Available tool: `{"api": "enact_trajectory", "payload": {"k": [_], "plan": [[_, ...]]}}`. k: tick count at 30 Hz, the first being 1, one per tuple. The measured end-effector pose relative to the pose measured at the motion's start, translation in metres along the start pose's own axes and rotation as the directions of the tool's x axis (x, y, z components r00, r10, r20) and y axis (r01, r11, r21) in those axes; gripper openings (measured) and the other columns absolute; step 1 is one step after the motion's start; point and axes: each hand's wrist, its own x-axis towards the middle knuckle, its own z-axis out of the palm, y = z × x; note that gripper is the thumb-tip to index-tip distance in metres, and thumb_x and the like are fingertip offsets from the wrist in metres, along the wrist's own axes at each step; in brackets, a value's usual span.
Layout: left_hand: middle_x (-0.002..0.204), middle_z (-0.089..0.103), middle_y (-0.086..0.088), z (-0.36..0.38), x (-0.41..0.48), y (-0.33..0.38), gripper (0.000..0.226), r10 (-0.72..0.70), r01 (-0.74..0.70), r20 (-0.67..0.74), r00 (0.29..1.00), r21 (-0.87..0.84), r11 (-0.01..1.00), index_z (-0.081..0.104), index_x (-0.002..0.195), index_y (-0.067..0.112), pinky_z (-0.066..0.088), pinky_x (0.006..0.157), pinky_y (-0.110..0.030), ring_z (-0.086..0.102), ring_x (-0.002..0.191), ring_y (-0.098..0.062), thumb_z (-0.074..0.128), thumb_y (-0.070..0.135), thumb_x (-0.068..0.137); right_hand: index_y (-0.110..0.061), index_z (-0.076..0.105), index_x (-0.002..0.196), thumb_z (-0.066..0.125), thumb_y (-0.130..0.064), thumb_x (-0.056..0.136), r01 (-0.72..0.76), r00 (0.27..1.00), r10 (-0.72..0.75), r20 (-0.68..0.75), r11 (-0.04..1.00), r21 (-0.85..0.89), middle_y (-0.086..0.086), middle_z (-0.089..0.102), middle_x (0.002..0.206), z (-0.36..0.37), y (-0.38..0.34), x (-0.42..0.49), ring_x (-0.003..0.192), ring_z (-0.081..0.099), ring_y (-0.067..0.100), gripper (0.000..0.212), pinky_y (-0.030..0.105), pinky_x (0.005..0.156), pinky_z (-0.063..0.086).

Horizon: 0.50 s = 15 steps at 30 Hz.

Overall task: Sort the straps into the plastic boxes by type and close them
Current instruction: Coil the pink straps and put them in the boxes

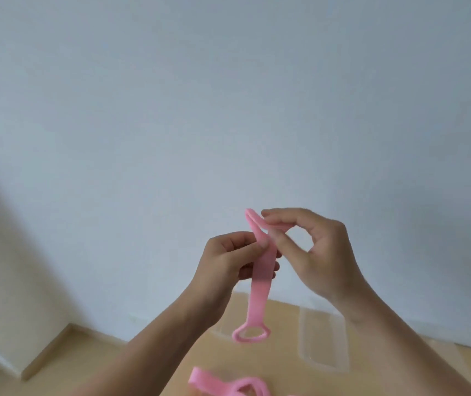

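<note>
A pink strap (262, 277) hangs in the air in front of the wall, its loop end (250, 334) at the bottom. My left hand (230, 264) pinches the strap's upper part from the left. My right hand (311, 252) grips the top end, which is folded over between thumb and fingers. More pink straps (228, 385) lie on the wooden surface at the bottom edge. A clear plastic box (324, 342) lies on the surface under my right forearm; another clear box (222, 321) shows faintly behind the strap.
A pale blue wall fills most of the view. The light wooden surface (280, 364) meets it low in the frame. A white upright panel (8, 295) stands at the left.
</note>
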Motion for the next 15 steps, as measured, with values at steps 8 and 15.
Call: {"api": "enact_trajectory", "payload": {"k": [8, 15], "plan": [[0.092, 0.079, -0.011, -0.029, 0.007, 0.036, 0.030, 0.153, -0.153, 0.079, 0.985, -0.015, 0.988, 0.082, 0.099, 0.012, 0.061, 0.081, -0.036, 0.076, 0.087, -0.027, 0.065, 0.036, 0.095, -0.016, 0.080, 0.095, 0.072, -0.004, 0.083, 0.178, 0.979, -0.196, -0.052, 0.952, -0.250, -0.008, 0.074, 0.109, 0.022, -0.038, 0.014, 0.111, 0.065, 0.006, 0.018, 0.023, 0.093, 0.052], [0.103, 0.081, -0.006, -0.064, 0.001, 0.044, 0.026, 0.261, -0.265, 0.099, 0.960, 0.039, 0.963, 0.082, 0.107, 0.023, 0.063, 0.085, -0.037, 0.076, 0.092, -0.023, 0.060, 0.035, 0.100, -0.013, 0.076, 0.104, 0.076, -0.012, 0.079, 0.201, 0.973, -0.232, -0.004, 0.850, -0.488, -0.007, 0.071, 0.109, 0.047, -0.072, 0.030, 0.104, 0.064, 0.009, 0.024, 0.020, 0.091, 0.048]]}}
